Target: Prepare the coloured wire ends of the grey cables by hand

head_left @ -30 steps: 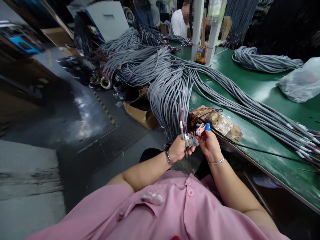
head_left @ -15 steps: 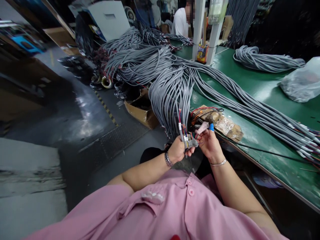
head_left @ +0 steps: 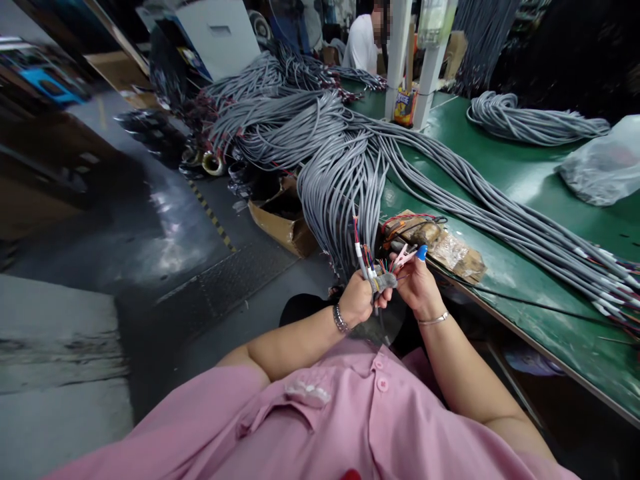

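Observation:
My left hand [head_left: 361, 297] is closed around a small bunch of grey cables [head_left: 361, 257]. Its thumb wears a grey wrap and presses across the cables just below their white bands. Stripped ends with thin coloured wires [head_left: 387, 266] fan out above that thumb, toward the other hand. Close on the right is my right hand [head_left: 419, 283], with a blue cover on its thumb. A pink clip-like tool [head_left: 403, 257] with two prongs appears pinched in its fingers, beside the wire ends. Whether those fingers also touch a wire is too small to tell.
A thick heap of grey cables [head_left: 340, 177] hangs over the edge of the green table [head_left: 520, 180]. A taped block [head_left: 453, 250] lies at that edge, right of my hands. Below stands an open cardboard box [head_left: 280, 223]. A person in white [head_left: 361, 45] is at the back.
My right hand has shifted slightly left and down. The pink clip-like tool, blurred before, now shows two separate prongs. My left hand still grips the cables, almost unmoved.

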Demonstrator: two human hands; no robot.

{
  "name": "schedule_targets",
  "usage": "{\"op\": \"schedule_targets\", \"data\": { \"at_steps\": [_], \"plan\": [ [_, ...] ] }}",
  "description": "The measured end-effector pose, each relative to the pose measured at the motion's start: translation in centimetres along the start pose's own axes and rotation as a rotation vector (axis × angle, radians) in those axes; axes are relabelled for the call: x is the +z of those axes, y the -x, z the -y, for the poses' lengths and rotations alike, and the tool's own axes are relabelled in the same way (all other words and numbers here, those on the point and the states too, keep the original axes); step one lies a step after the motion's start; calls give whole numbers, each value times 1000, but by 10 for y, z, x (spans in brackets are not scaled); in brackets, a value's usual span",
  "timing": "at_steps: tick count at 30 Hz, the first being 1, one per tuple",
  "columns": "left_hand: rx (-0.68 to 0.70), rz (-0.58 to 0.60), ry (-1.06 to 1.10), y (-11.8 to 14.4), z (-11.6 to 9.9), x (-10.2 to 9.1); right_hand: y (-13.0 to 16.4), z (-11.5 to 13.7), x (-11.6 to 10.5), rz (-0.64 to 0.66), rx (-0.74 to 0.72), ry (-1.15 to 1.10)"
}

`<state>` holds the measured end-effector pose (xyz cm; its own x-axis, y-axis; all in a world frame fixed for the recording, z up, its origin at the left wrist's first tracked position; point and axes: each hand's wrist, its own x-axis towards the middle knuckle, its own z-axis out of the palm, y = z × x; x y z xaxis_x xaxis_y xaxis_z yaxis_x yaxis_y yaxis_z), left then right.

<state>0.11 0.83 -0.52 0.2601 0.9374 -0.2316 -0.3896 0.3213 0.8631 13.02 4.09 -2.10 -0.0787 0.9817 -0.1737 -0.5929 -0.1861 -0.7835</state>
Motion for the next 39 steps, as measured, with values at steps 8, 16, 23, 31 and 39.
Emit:
{"op": "schedule_targets", "data": {
  "at_steps": [8,16,23,31,39],
  "plan": [
    [5,-3,-6,-3,5,-2,-9,-7,0,-75,-51,-92],
    [-1,-14,0,4,3,-5,1,-3,-1,-13,16,-135],
    [25,-63,28,10,-1,-2,10,4,-1,-11,-12,-184],
    [23,-61,57,4,-4,4,2,-3,-1,11,3,-240],
    [14,-56,65,0,1,3,-7,-7,1,-12,20,-287]
  ]
}}
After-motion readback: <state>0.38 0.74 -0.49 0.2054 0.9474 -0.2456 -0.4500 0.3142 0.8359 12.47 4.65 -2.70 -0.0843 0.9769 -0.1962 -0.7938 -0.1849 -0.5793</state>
